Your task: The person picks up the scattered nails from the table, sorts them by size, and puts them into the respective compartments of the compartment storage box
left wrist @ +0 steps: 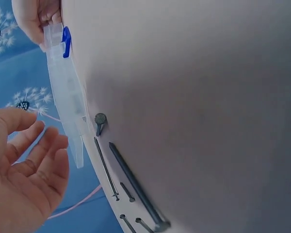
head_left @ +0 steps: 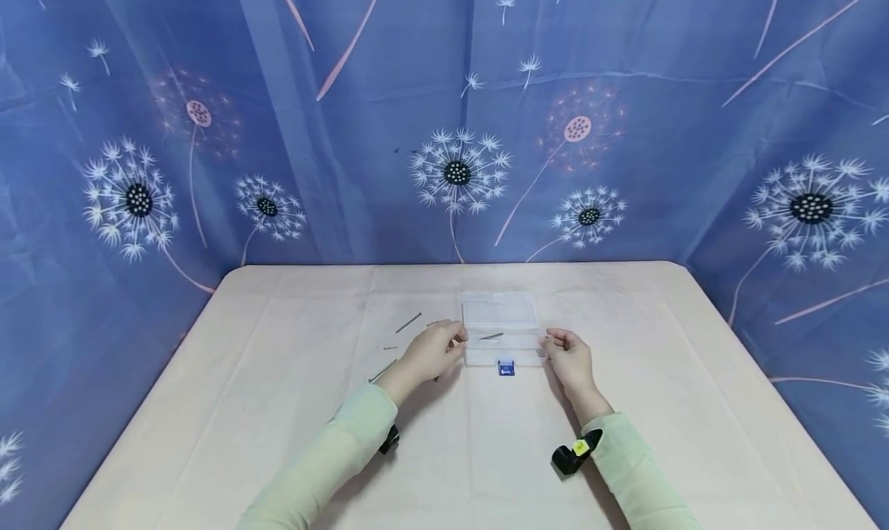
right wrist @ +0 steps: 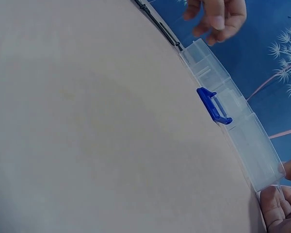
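Observation:
A clear plastic box [head_left: 474, 356] with a blue latch [head_left: 506, 368] lies with its lid [head_left: 500, 312] raised at the back. Inside it rests a nail [head_left: 491, 335]. My right hand [head_left: 569, 360] holds the box's right end, with thumb and fingers around the corner in the right wrist view. By the left end hovers my left hand [head_left: 432, 350], its fingers loosely bent and nothing between them in the left wrist view. Several loose nails lie on the table left of the box, including a long nail [head_left: 408, 322] and a thick dark nail [left wrist: 136, 184].
A pale cloth covers the table [head_left: 222, 406]. Behind it and along both sides hangs a blue curtain [head_left: 361, 167] printed with dandelions. A black wrist camera [head_left: 575, 454] is strapped by the right sleeve.

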The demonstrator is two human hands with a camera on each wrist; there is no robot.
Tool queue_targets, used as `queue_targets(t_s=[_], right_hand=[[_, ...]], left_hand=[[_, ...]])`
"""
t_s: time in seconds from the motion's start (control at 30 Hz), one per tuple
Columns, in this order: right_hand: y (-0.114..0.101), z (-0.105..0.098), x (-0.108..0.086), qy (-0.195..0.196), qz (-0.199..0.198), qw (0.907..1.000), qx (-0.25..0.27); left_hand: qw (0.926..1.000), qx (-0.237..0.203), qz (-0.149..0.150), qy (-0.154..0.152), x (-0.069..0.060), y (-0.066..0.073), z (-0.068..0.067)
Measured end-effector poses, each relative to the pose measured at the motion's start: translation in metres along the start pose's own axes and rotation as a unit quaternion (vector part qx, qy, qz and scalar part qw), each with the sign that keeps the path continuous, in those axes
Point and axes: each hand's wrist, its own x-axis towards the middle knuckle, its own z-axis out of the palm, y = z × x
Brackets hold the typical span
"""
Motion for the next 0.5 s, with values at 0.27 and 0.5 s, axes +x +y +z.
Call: queue_targets(t_s=[0.27,0.5], right_hand=[[-0.003,-0.001,-0.001,-0.004,0.003,1.0,0.002],[-0.001,0.0,-0.002,-0.004,0.003,1.0,-0.001]], left_hand=[[0.9992,0.039,-0.01,0.002,-0.014,-0.003,0.0],[0.9953,0.081,-0.051,-0.015,-0.026,-0.008,0.003]])
